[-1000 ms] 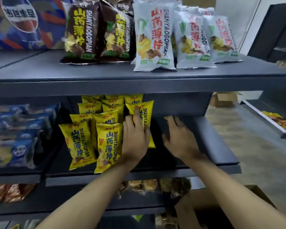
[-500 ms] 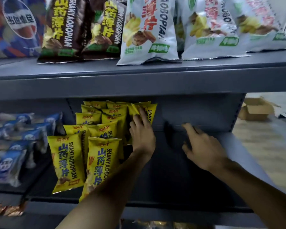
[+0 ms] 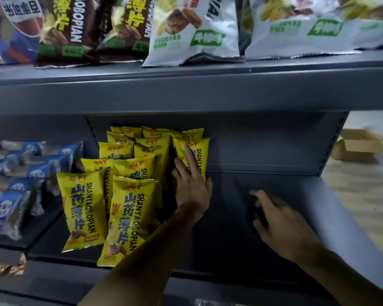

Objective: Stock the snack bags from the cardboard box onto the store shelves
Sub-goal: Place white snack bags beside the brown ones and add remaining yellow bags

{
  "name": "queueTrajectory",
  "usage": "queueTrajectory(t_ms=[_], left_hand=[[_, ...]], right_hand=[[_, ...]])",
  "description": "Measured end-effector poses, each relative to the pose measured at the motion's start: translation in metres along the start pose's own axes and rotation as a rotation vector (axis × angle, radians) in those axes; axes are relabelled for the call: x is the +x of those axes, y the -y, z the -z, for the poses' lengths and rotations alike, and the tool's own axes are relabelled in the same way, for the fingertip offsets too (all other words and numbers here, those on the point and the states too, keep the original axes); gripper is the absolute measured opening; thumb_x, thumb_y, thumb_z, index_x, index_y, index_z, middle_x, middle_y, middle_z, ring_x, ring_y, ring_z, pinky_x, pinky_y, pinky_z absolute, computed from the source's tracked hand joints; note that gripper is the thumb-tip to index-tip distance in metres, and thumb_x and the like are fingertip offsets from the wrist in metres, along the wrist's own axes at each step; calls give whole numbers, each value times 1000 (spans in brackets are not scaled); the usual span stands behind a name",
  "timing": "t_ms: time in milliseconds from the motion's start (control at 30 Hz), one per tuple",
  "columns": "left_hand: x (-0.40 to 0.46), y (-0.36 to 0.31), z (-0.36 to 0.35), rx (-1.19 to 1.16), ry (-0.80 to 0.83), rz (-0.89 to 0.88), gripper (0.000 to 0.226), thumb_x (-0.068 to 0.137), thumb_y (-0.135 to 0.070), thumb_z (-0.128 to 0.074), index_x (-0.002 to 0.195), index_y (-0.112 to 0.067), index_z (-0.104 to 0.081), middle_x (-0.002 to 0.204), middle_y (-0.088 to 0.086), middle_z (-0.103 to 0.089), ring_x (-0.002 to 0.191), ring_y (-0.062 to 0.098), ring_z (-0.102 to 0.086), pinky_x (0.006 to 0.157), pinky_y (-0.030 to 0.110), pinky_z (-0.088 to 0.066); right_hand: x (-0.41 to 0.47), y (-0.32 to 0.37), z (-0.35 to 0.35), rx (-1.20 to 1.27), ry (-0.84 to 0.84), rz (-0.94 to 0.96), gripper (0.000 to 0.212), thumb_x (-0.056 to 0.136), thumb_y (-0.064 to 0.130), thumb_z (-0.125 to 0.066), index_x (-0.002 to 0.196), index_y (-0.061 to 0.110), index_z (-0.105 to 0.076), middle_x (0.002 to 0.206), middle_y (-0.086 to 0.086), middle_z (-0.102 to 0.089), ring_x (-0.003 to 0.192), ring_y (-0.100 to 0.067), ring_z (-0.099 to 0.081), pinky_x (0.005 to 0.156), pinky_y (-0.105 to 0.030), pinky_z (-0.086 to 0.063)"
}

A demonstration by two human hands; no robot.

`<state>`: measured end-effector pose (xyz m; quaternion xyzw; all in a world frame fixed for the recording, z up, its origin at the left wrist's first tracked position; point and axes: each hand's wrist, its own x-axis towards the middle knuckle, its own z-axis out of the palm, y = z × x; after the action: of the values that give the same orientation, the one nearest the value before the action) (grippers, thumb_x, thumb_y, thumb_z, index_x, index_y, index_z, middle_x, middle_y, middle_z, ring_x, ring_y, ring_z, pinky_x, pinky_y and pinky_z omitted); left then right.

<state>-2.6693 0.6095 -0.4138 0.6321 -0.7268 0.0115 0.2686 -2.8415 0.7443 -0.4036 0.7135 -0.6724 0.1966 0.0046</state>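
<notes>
Yellow snack bags [image 3: 128, 195] stand packed in rows on left part of middle shelf [image 3: 241, 239], rightmost bag [image 3: 196, 151] upright at back. Head view: left hand [image 3: 191, 188] presses that bag, fingers spread flat against its face, nothing gripped. Right hand [image 3: 283, 224] hovers over bare shelf beside, fingers loosely apart (blurred, contact with shelf unclear), empty. Step judged: straightening just-placed bag. Next move calls for fetching more bags to fill the gap at right. Cardboard box [image 3: 358, 146] on floor far right, contents unseen; upper-shelf bags [image 3: 195, 29] cropped at top.
</notes>
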Motion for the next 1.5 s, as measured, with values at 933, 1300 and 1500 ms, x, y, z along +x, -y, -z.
queueTrajectory(t_ms=[933, 1300, 1500], left_hand=[[-53, -11, 86, 397, 158, -689, 45, 79, -29, -62, 122, -17, -55, 126, 9, -48, 110, 28, -49, 80, 37, -46], [-108, -55, 166, 197, 349, -852, 29, 91, -29, -46, 115, -16, -55, 117, 6, -56, 99, 32, -61, 62, 34, -36], [-152, -90, 166, 105, 420, -971, 16, 93, -29, -43, 97, -16, -52, 104, 6, -60, 87, 31, -59, 60, 33, -33]], right_hand=[[-70, 30, 49, -44, 55, -203, 49, 86, 25, -63, 133, 20, -48, 119, -5, -56, 102, -29, -60, 74, -35, -51], [-160, 68, 113, -152, 115, -463, 41, 90, 25, -53, 130, 19, -45, 117, -6, -52, 96, -31, -60, 62, -32, -39], [-213, 47, 133, -81, 108, -592, 43, 88, 25, -54, 130, 17, -44, 121, -8, -52, 101, -32, -58, 79, -42, -51]])
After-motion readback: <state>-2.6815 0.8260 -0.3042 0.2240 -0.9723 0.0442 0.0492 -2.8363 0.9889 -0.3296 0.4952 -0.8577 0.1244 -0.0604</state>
